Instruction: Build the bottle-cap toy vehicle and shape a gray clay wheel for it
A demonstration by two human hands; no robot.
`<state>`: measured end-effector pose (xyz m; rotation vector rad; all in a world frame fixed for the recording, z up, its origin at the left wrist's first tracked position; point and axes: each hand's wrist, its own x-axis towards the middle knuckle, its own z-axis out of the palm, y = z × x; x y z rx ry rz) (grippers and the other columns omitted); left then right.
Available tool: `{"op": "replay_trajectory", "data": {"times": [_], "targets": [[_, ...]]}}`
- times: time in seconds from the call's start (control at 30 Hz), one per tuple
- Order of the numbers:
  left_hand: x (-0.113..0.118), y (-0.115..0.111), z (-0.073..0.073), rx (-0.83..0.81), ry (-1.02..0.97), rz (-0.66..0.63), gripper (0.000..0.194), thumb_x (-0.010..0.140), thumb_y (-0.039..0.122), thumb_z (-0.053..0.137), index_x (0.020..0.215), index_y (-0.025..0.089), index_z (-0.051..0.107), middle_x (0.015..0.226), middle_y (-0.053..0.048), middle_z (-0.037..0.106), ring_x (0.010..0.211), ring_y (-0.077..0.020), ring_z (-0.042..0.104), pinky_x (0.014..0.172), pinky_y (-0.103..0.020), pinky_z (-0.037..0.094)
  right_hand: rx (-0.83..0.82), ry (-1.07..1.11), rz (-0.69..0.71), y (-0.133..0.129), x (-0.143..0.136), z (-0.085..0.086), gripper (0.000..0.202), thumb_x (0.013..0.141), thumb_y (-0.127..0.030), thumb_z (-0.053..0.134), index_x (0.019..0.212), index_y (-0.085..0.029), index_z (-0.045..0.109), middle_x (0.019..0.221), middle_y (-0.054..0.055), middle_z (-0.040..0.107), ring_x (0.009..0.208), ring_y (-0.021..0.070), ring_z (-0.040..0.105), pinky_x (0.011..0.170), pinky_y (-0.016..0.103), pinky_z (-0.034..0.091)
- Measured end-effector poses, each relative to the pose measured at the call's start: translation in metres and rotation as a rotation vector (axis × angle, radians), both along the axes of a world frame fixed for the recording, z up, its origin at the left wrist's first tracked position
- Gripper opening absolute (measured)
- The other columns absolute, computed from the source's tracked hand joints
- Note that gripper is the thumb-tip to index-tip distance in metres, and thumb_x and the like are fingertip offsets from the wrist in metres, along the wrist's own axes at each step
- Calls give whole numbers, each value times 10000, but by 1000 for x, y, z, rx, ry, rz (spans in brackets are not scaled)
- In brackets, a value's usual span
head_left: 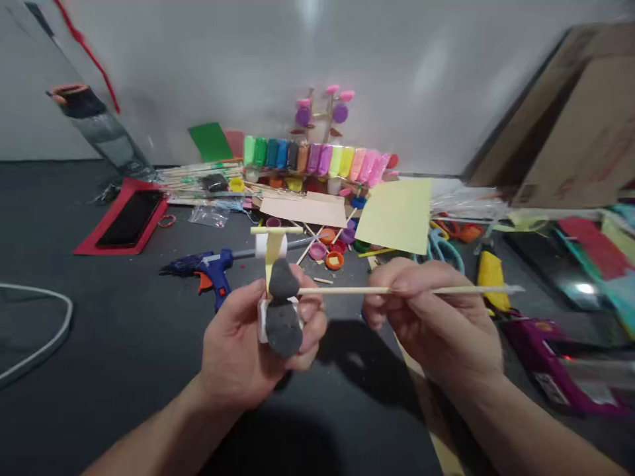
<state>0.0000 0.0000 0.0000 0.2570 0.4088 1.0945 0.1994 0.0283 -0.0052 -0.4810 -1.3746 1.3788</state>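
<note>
My left hand (248, 337) is closed around a small handmade model (284, 327) with two dark grey clay lumps, white parts and a yellow strip. A thin yellow stick lies across the strip's top, beside a white cylinder (270, 245). Pinched between the fingers of my right hand (436, 317) is a thin wooden stick (347, 291), held level. Its left end meets the model near the upper grey lump; whether it is stuck there I cannot tell. The stick's right end has a whitish coating. Both hands are above the dark table.
A blue glue gun (213, 268) lies left of the model. Behind are clay packets (317, 158), coloured caps (334, 260), a yellow sheet (397, 215) and a phone (129, 218) on red card. A bottle (106, 135) stands left; cardboard (575, 132) leans right, near a purple tool case (550, 360).
</note>
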Motion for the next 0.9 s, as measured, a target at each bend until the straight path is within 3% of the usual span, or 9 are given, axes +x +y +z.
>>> {"op": "replay_trajectory", "data": {"times": [0.17,0.43,0.6,0.9], "targets": [[0,-1,3,-12,18,-1,204,739,302,796,828,130,730,701,-12,584,533,-105,502,430,-176,354,-24,-4,4,2,1,-2,132,964,-241,687,1006,-252,812,865,18,734,754,113,694,634,191,604],[2,-2,5,-74,20,-14,169,692,247,815,777,136,720,654,-19,597,508,-112,526,431,-183,411,-219,19,24,1,0,6,72,894,-281,768,902,-222,808,736,9,729,636,107,681,587,190,568],[3,-2,4,-84,20,4,215,669,254,834,808,133,722,675,-23,602,524,-120,534,418,-184,428,-309,25,-4,1,-3,5,100,878,-330,787,872,-230,790,660,5,728,547,121,650,526,217,543],[3,-3,2,-94,-22,-33,227,675,237,805,835,129,685,709,-16,576,535,-108,519,438,-175,421,-354,-18,23,4,-5,5,202,912,-394,753,832,-208,750,590,-13,698,514,88,626,518,167,502]]}}
